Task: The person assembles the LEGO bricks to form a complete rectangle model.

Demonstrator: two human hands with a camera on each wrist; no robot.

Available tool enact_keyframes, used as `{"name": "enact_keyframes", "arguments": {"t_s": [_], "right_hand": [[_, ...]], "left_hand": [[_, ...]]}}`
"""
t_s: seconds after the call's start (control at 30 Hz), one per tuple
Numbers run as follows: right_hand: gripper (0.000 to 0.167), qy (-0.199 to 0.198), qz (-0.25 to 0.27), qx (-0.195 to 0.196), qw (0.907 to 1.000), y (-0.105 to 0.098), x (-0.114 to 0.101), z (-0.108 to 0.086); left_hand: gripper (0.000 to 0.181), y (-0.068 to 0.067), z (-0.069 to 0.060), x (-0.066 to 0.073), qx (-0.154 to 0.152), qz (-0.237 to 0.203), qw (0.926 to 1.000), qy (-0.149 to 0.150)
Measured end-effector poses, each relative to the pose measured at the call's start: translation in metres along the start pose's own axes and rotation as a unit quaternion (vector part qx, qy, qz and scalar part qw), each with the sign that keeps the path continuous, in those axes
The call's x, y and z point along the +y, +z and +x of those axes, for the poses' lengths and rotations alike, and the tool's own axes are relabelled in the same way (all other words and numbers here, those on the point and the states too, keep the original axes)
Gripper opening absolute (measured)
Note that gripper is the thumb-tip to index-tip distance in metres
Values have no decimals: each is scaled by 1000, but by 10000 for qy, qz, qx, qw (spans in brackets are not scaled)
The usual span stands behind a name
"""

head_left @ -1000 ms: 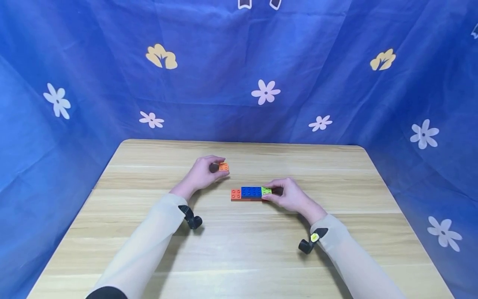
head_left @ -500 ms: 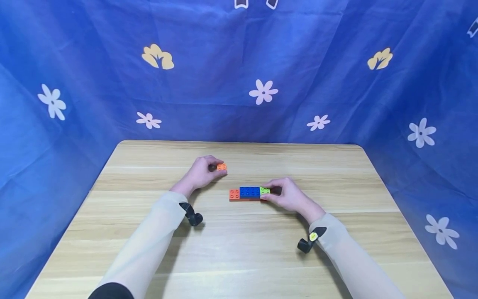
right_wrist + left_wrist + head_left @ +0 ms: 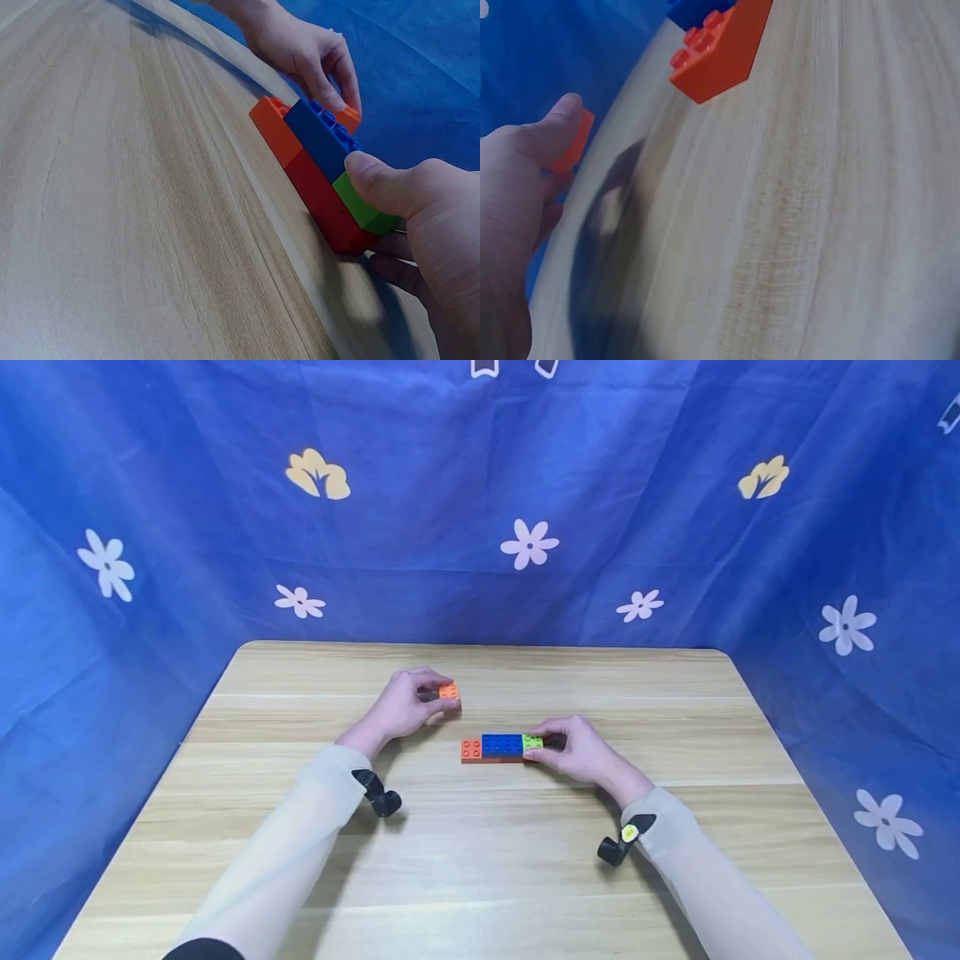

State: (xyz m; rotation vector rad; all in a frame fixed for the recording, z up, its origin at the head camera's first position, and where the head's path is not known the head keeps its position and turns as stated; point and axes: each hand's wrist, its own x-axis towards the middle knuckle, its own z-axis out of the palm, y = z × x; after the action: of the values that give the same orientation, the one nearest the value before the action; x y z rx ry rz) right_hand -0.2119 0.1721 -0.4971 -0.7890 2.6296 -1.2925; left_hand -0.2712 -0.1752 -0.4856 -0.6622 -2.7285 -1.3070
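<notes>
In the head view, my left hand (image 3: 405,704) pinches a small orange brick (image 3: 448,691) between thumb and fingers, behind and left of a built row of bricks. That row has a blue brick (image 3: 502,744) and a green brick (image 3: 532,742) on top; an orange-red brick (image 3: 471,750) shows its studs at the left end. My right hand (image 3: 585,754) grips the row's right end at the green brick. The right wrist view shows a red brick (image 3: 325,199) under the blue and green ones, with my right thumb (image 3: 375,180) on the green brick's side.
The wooden table (image 3: 480,860) has a blue patterned curtain (image 3: 420,527) behind it and at both sides. Black wrist cameras (image 3: 385,795) are strapped over the pale sleeves.
Over the last half second my left hand has shifted slightly with the orange brick, which now looks a little tilted. My right hand and the brick row have stayed in place.
</notes>
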Motion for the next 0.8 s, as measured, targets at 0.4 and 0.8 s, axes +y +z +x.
{"name": "enact_keyframes", "arguments": {"t_s": [0.4,0.8], "right_hand": [[35,2,29,-64,10000,-2,-1,-1],[33,41,64,-36,10000,-1,-1,-1]], "left_hand": [[43,-8,-11,22,-161,79,9997,179],[37,-6,-24,37,-219,-43,9987,465]]}}
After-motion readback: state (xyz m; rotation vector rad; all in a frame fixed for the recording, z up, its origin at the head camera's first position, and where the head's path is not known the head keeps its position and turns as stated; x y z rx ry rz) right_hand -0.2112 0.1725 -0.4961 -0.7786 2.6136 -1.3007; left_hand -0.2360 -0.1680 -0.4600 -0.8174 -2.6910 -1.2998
